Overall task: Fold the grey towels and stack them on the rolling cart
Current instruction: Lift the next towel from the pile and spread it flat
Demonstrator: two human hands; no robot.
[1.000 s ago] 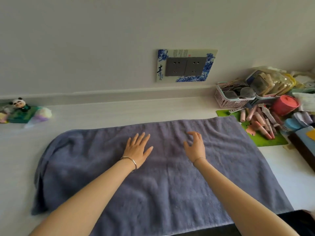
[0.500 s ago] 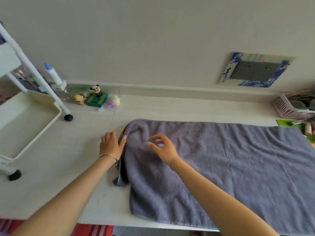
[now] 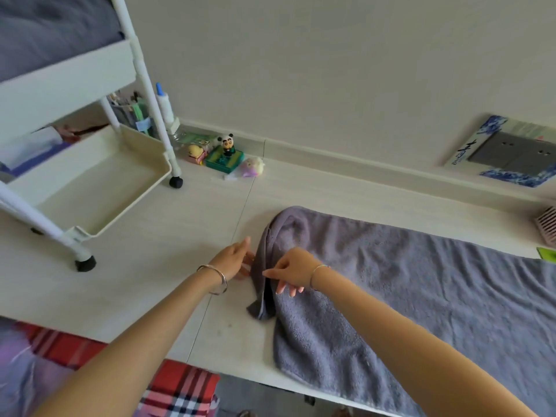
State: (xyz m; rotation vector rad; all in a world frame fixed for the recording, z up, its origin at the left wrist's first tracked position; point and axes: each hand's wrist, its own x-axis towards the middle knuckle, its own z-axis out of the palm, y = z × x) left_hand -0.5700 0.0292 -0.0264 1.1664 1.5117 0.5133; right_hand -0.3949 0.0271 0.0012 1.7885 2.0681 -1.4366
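1. Vs 0.5 s ago: view swung left. The cart (image 3: pixel 90 188) is now mostly in frame, and grey cloth (image 3: pixel 45 28) shows in its top tray.
2. Then the left hand (image 3: pixel 233 260) lay flat on the bench (image 3: pixel 150 251) beside the towel (image 3: pixel 406 281); now its fingertips meet the bunched left edge.
3. Then the right hand (image 3: pixel 293 270) hovered over the towel; now it is down on that same edge.
4. Left grip: open, fingers straight, tips touching the edge.
5. Right grip: thumb and forefinger pinch the edge fold, other fingers hang loose.
6. Towel: spread on bench, left end rumpled, right of cart, apart from it.
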